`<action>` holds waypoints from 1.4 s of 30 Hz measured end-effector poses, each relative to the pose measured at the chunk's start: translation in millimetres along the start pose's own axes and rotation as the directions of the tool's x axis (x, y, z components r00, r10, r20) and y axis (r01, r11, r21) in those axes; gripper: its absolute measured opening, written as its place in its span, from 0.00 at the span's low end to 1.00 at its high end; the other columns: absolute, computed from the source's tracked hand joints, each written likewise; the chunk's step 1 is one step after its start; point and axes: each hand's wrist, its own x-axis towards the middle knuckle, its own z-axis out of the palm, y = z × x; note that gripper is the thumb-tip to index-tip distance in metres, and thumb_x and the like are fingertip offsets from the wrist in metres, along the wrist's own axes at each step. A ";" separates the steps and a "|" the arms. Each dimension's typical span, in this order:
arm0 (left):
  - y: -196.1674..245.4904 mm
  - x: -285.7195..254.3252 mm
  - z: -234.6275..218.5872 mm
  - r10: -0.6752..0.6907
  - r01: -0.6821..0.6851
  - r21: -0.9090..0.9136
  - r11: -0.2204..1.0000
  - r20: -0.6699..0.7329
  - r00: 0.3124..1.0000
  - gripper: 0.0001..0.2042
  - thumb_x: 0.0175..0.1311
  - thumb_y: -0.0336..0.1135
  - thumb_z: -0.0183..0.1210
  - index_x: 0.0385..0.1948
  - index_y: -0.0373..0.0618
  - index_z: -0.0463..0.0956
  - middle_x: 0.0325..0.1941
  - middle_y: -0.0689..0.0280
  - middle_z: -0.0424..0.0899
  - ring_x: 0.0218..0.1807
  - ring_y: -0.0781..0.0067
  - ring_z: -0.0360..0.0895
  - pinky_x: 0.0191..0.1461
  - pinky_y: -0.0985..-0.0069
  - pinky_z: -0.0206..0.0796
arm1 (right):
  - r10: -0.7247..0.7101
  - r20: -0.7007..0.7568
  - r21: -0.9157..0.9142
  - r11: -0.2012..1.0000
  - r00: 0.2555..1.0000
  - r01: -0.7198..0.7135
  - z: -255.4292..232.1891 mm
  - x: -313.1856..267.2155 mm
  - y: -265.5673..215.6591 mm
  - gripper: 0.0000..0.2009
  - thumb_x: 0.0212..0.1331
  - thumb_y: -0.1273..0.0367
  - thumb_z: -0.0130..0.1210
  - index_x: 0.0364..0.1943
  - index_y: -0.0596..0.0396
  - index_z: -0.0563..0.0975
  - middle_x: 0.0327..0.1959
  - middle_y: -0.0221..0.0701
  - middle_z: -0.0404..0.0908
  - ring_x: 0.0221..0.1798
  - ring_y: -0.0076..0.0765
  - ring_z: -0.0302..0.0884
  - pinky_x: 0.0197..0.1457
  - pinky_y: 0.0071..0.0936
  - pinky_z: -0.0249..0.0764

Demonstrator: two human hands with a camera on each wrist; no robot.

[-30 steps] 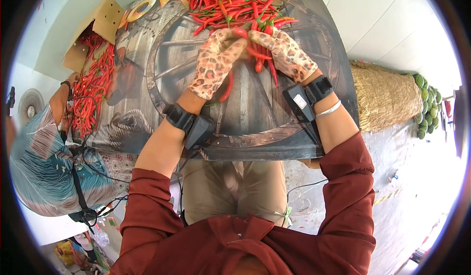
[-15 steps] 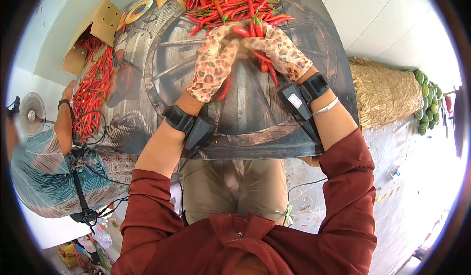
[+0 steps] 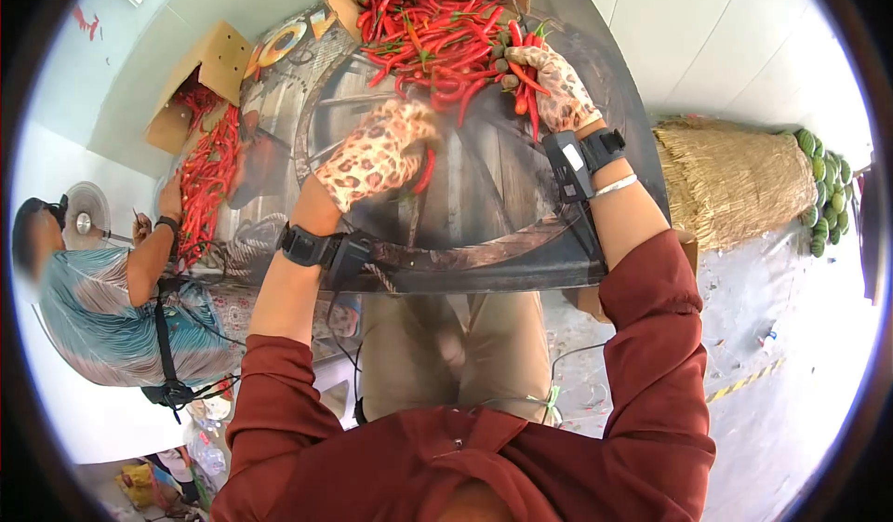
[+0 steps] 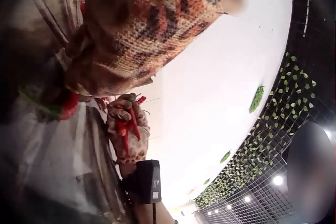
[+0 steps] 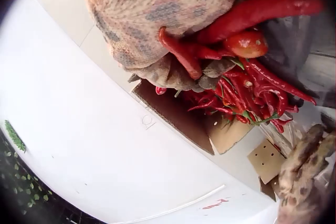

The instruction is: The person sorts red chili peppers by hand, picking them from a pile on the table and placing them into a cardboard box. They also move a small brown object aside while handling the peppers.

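Observation:
My right hand [image 3: 556,85], in a leopard-print glove with dirty fingertips, holds several red chillies [image 5: 252,19]. They stick out past the fingers and palm, close beside the chilli pile [image 3: 446,47]. My left hand [image 3: 377,153], in a matching glove, is over the table left of the pile, its fingers blurred. No chilli shows in it in the head or right wrist view. A single red chilli [image 3: 425,171] lies on the table just beside that hand; in the left wrist view the chilli's red end [image 4: 69,107] shows under the glove.
The pile spills from a cardboard box [image 3: 344,1] at the table's far side. At left, another person [image 3: 102,299] sits by a second chilli heap [image 3: 209,182] and box [image 3: 219,61]. Beyond the right edge are a straw-coloured roll [image 3: 735,182] and watermelons [image 3: 823,192].
My hands were together over the table and have parted. The left hand has moved left and towards me; the right has gone right and away with its chillies, to the pile's edge.

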 end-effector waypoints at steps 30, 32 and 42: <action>6.0 54.0 14.0 -0.153 0.153 0.016 0.988 -0.010 0.988 0.26 0.49 0.34 0.58 0.55 0.45 0.67 0.56 0.57 0.74 0.57 0.57 0.71 0.59 0.64 0.64 | -0.113 -0.081 -0.012 0.994 0.990 0.113 -4.9 1.9 0.8 0.10 0.60 0.70 0.53 0.41 0.61 0.73 0.32 0.36 0.79 0.26 0.29 0.75 0.25 0.21 0.74; -2.4 45.4 17.1 -0.177 0.176 0.076 0.981 0.007 0.984 0.28 0.49 0.35 0.60 0.56 0.49 0.67 0.58 0.57 0.72 0.58 0.57 0.71 0.59 0.64 0.64 | -0.101 -0.114 -0.008 0.995 0.988 0.101 0.2 1.0 0.3 0.10 0.58 0.70 0.55 0.41 0.59 0.73 0.31 0.37 0.79 0.24 0.30 0.75 0.19 0.24 0.74; 12.4 24.7 4.2 -0.264 0.260 0.064 0.963 0.062 0.963 0.35 0.45 0.38 0.65 0.61 0.54 0.63 0.65 0.56 0.65 0.62 0.57 0.67 0.61 0.63 0.63 | -0.107 -0.064 -0.039 0.994 0.992 0.104 -2.9 4.3 1.5 0.10 0.59 0.69 0.55 0.41 0.60 0.74 0.30 0.35 0.79 0.24 0.29 0.75 0.20 0.23 0.73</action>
